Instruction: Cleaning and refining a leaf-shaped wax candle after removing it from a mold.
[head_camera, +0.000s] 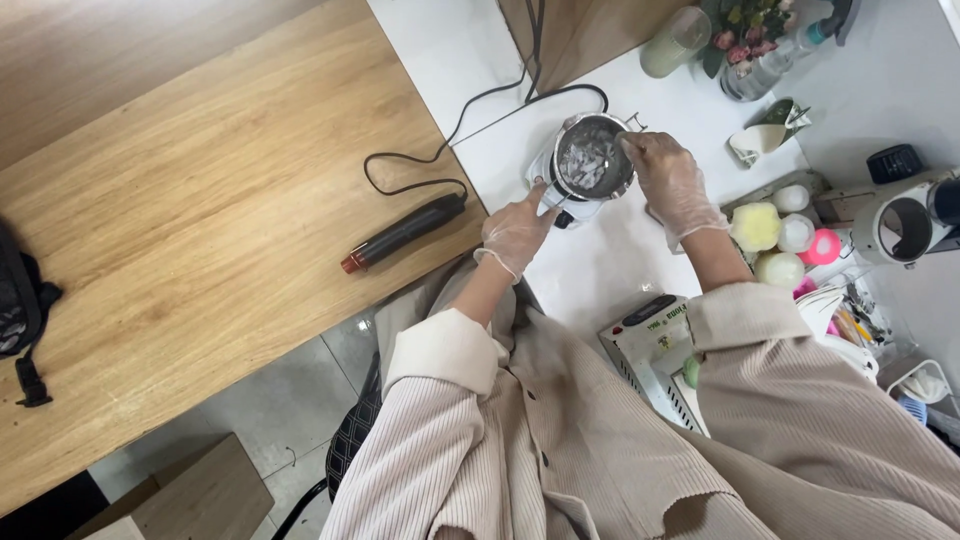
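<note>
Head view: small metal pot (592, 158) w/ pale whitish chunks inside sits on a white base unit (553, 190) on the white bench (610, 262), center-right of frame. Right hand (668, 178), thin clear glove, fingers curled over the pot's right rim, grip closed on the rim. Left hand (515, 228), also gloved, fingers mostly extended, index tip touching the base unit at pot's lower left; grip apart, not clamped on anything.

Around: black heat gun w/ red tip (400, 232) lies on the wooden bench (200, 220) left of the pot, its black cord (470, 110) looping up past the pot's left and top. White boxy device w/ vent slots (652, 352) close to the body, partly hidden by the right sleeve. Right of the pot: tray w/ round pale, yellow and pink pieces (790, 232), near the right forearm. Top: frosted pale-green cup (676, 42), flowers in a glass vase (748, 50), small white folded dish (758, 140). Far right: white cylindrical appliance (905, 228), contents can't tell. Black bag (20, 310) at the left edge of the wooden bench. Cardboard box (190, 495) on the floor, lower left.
</note>
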